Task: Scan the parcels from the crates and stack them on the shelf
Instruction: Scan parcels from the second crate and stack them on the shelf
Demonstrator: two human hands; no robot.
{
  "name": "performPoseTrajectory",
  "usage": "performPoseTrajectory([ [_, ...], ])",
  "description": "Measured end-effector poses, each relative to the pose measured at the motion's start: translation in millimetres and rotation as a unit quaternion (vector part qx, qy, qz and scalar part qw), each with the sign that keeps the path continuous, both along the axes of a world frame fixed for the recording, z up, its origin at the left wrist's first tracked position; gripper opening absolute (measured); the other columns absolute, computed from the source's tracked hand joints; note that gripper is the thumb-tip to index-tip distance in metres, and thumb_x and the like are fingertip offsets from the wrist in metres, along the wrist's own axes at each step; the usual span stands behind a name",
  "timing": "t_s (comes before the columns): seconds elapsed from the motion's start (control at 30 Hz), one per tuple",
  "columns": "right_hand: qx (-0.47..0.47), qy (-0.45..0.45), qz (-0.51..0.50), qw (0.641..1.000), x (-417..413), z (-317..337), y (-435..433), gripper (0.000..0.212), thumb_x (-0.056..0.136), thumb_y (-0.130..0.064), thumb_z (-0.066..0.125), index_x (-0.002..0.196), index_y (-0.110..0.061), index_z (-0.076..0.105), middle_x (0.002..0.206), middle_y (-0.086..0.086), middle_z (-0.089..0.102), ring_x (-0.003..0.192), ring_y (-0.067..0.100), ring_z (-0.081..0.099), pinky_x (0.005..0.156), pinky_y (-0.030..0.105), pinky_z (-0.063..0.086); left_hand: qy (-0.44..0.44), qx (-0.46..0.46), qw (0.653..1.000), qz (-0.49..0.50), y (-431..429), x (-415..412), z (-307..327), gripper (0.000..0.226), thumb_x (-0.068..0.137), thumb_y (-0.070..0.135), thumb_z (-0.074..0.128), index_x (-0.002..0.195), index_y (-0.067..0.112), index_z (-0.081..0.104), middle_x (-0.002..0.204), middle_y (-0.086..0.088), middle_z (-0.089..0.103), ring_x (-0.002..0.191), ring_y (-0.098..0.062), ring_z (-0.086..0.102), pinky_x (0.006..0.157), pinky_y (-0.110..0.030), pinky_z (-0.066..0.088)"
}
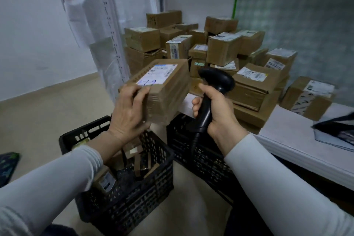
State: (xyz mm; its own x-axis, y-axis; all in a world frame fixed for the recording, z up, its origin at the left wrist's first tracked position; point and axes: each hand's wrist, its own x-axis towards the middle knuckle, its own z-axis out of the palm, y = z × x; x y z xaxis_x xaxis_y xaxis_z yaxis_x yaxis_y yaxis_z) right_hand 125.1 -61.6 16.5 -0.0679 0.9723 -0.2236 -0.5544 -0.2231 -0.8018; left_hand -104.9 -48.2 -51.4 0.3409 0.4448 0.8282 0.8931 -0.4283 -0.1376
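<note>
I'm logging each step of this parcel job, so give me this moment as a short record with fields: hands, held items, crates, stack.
left hand: left hand grips a cardboard parcel, label side up
right hand: right hand wraps the handle of a black barcode scanner, head beside the parcel
label: white label with blue marks, text unreadable
near crate: black crate on the floor, small parcels inside
second crate: black crate beside it, contents hidden
stack: piled parcels on the white surface
</note>
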Motion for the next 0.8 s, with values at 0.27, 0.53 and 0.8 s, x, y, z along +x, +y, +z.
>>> performPoseTrajectory([
  [0.27, 0.136, 0.033, -0.271, 0.952, 92.2, 61.9, -31.1, 0.014, 0.085, -0.009, 0.067, 0.084, -0.004, 0.053, 0.048, 0.008, 0.055, 0.037, 0.016, 0.048, 0.039, 0.021, 0.038, -0.049, 0.095, 0.983, -0.150, 18.1, 124.7, 89.0, 0.089, 0.064, 0.038, 0.072, 0.135, 0.006, 0.030, 0.127, -0.010, 0.029, 0.122, -0.035, 0.035, 0.109, -0.048, 0.034],
  [0.53, 0.167, 0.039, -0.389, 0.905, 189.0, 76.7, -70.3, 0.016, 0.084, -0.006, 0.062, 0.075, -0.005, 0.050, 0.048, 0.007, 0.050, 0.035, 0.015, 0.041, 0.039, 0.019, 0.034, 0.051, 0.120, 0.949, -0.286, 17.5, 254.9, 77.8, 0.072, 0.069, 0.025, 0.066, 0.131, 0.003, 0.038, 0.121, -0.013, 0.036, 0.110, -0.037, 0.047, 0.100, -0.049, 0.040],
  [0.8, 0.075, 0.024, -0.356, 0.931, 252.4, 47.3, -57.7, 0.017, 0.084, -0.012, 0.063, 0.076, -0.006, 0.050, 0.052, 0.010, 0.051, 0.037, 0.018, 0.040, 0.043, 0.019, 0.034, 0.107, 0.092, 0.938, -0.317, 24.0, 327.7, 30.6, 0.060, 0.075, 0.018, 0.062, 0.130, 0.003, 0.042, 0.116, -0.015, 0.038, 0.102, -0.036, 0.048, 0.098, -0.044, 0.037],
])
